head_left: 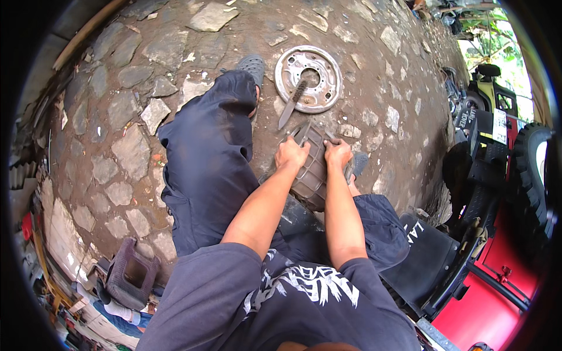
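Between my knees stands a brown, grimy metal housing [310, 178] with a grid of raised ribs on the side toward me. My left hand [292, 153] is closed on its far left edge. The far right edge is gripped by my right hand [338, 153]. My fingers are partly hidden behind the rim. Just beyond the housing, a round metal brake backing plate [323, 106] with a central hole lies flat on the ground. A wire brush [287, 112] rests across its near left part, handle pointing toward me.
The ground is uneven stone paving [132, 149] set in dirt. A red and black off-road vehicle with a large tyre [530, 181] stands close on my right. At the lower left lies a dark, fuzzy-looking frame [130, 274], near piled scrap along the edge.
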Demonstrator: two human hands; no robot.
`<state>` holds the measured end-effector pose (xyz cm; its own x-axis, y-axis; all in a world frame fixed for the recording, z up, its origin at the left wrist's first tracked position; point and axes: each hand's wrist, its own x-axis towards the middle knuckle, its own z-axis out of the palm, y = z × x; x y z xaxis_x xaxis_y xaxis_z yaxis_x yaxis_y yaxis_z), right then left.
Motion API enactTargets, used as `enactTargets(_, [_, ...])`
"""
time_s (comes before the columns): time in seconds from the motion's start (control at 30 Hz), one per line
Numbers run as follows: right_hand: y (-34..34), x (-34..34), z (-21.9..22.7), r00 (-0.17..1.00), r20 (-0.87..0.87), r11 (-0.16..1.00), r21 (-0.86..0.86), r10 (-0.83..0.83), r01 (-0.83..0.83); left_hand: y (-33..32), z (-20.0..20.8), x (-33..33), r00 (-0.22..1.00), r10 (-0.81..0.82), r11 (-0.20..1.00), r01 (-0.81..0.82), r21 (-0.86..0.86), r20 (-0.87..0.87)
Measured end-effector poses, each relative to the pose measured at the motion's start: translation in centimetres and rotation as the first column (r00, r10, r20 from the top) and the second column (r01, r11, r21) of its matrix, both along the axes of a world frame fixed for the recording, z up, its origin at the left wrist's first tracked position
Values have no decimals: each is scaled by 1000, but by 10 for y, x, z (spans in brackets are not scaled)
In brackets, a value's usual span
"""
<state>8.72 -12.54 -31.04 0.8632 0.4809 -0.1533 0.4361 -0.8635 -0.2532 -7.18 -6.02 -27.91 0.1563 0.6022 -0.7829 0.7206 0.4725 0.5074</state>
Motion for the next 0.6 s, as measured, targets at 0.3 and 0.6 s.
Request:
enactTargets(0.3, [-23, -14, 5, 999, 25, 994, 101, 48, -51, 1, -3, 1, 1000, 12, 1000, -12, -28, -27])
enactTargets(0.6, [-20, -13, 1, 995, 72, 994, 83, 65, -71, -1, -12, 1, 998, 62, 998, -61, -32, 10])
